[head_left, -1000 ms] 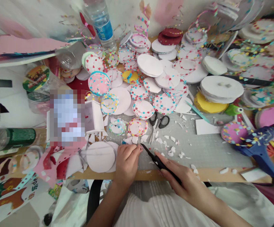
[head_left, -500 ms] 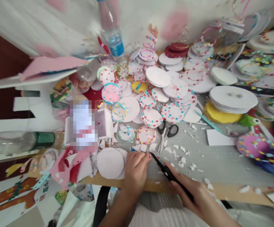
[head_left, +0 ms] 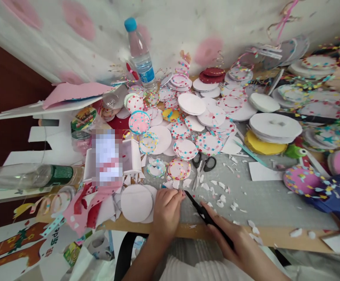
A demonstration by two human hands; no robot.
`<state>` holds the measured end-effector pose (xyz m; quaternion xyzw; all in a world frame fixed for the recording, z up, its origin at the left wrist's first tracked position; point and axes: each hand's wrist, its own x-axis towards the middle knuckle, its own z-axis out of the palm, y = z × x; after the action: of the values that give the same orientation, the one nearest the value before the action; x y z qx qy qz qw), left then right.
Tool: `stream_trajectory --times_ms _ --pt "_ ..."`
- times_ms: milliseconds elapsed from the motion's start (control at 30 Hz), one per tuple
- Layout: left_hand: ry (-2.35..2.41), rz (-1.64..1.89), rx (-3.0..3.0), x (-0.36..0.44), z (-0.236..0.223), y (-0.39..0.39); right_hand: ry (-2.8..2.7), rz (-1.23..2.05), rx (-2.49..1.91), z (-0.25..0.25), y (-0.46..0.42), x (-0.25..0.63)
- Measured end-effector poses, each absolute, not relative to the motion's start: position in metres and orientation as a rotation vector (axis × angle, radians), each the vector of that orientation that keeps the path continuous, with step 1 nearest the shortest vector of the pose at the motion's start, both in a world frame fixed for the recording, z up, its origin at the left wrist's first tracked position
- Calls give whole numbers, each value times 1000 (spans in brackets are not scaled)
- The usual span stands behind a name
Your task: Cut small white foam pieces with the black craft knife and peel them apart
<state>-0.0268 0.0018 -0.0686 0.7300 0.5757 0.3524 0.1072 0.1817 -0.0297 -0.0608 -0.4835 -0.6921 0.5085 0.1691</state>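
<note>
My right hand (head_left: 238,242) grips a black cutting tool (head_left: 201,210) whose tip points up-left toward my left hand. My left hand (head_left: 166,212) rests on the grey cutting mat (head_left: 258,199) near the table's front edge, fingers curled and pinched on something small that I cannot make out. A plain white foam disc (head_left: 136,203) lies just left of that hand. Small white offcuts (head_left: 217,189) are scattered on the mat beyond the tool.
Black-handled scissors (head_left: 204,164) lie on the mat. Many decorated round discs (head_left: 184,148) and stacks of white discs (head_left: 275,127) crowd the back. A water bottle (head_left: 140,56) stands by the wall; a blue glue gun (head_left: 337,195) lies right; a green-labelled bottle (head_left: 32,175) lies left.
The view has tilted up and shifted, showing more of the wall and the bottle's cap. Both hands keep the same pose and place on the mat.
</note>
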Motion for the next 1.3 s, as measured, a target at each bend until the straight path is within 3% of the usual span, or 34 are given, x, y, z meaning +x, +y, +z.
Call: stream_trajectory --times_ms 967,1067,1300 --pt "1678 1022 2159 -28 -75 1 -1992 1510 -1409 -41 -19 185" --pt "1701 1007 2156 -28 -74 1 -2081 1327 -1413 -35 -19 206" --pt "1684 1001 2106 -31 -53 5 -2305 418 -1925 -41 8 246"
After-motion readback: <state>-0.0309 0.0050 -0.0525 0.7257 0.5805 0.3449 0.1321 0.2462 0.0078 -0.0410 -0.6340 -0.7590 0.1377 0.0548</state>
